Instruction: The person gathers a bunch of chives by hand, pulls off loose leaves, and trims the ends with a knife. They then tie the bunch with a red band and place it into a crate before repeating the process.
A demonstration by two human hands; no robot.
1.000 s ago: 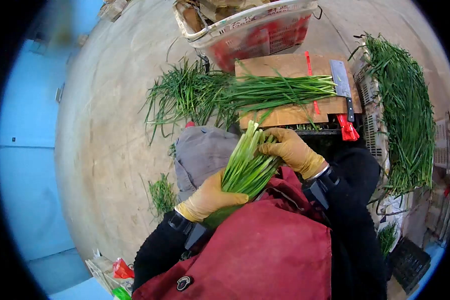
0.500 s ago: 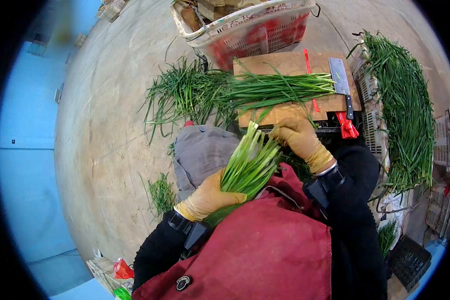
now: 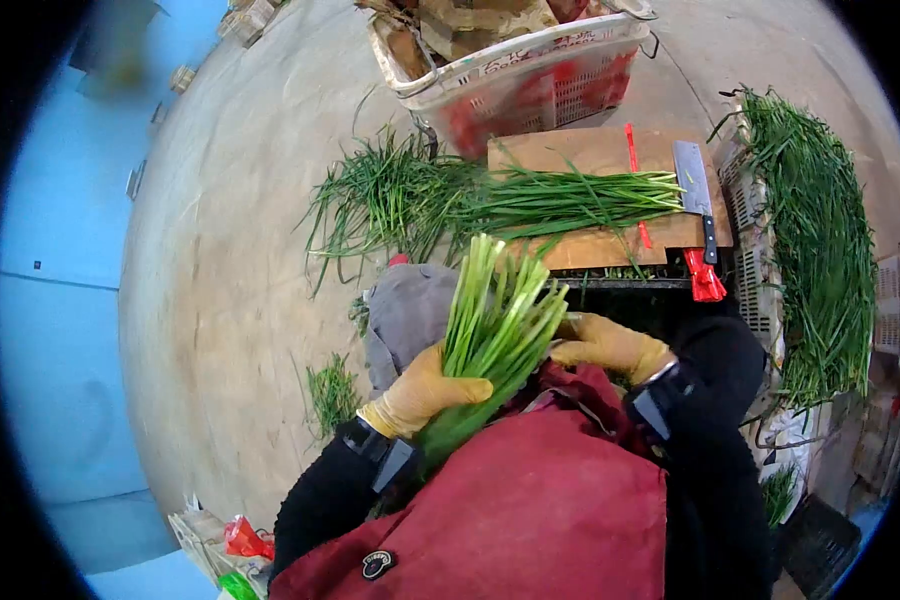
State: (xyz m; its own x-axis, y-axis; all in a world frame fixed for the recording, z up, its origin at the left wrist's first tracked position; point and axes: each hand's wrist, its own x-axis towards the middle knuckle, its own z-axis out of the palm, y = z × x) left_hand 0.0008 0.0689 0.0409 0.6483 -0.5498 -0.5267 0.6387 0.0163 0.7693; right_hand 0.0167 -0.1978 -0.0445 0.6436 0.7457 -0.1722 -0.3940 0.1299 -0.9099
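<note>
My left hand point(image 3: 425, 392), in a yellowish glove, is wrapped round a bunch of green stalks point(image 3: 497, 335), pale cut ends pointing up and away from me. My right hand point(image 3: 610, 347), gloved alike, is at the right side of this bunch; its fingertips are partly hidden behind the stalks, so what they hold cannot be made out. Beyond my hands, another bundle of greens point(image 3: 590, 197) lies across a wooden board point(image 3: 560, 250), over a red strip point(image 3: 631, 150). A cleaver point(image 3: 692, 178) with a black handle rests at the board's right side.
A red and white basket point(image 3: 540, 95) stands behind the board. Loose greens point(image 3: 395, 195) lie left of it, with a small clump point(image 3: 332, 395) on the floor. At the right is a crate point(image 3: 755, 275) heaped with long greens point(image 3: 815, 250). Red ties point(image 3: 705, 278) hang by the board.
My right hand has moved down beside the bunch, its fingers now partly behind the stalks. The held bunch stands more upright. The surroundings have shifted slightly down and right in view.
</note>
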